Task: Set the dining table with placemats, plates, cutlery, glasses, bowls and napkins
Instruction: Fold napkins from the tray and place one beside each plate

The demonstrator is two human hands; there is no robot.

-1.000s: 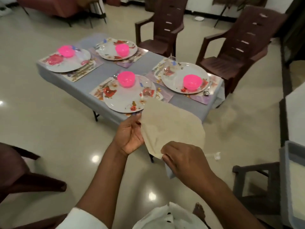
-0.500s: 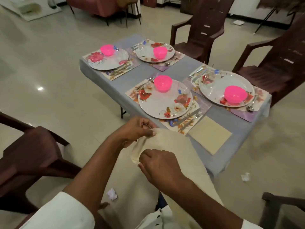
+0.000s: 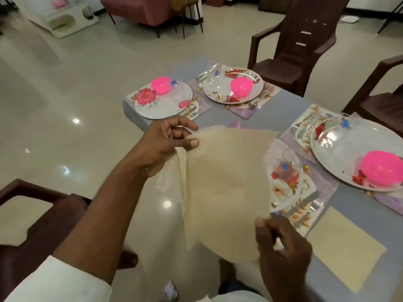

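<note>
We see a plain cream paper napkin (image 3: 224,182), bright pink plastic bowls (image 3: 161,84), white round plates with red flowers (image 3: 165,105), lilac flowered placemats (image 3: 248,110) and a grey tablecloth (image 3: 283,105).

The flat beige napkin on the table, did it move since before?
No. The flat beige paper napkin lies at the grey table's near edge, beside the same flowered placemat; only the camera shifted.

A glossy cream tiled floor (image 3: 65,88) reflected bright spots of ceiling light. Beyond it stood a pink upholstered sofa on thin dark legs (image 3: 139,9). Right of the sofa, two dark brown moulded plastic armchairs (image 3: 292,49) stood close together.
</note>
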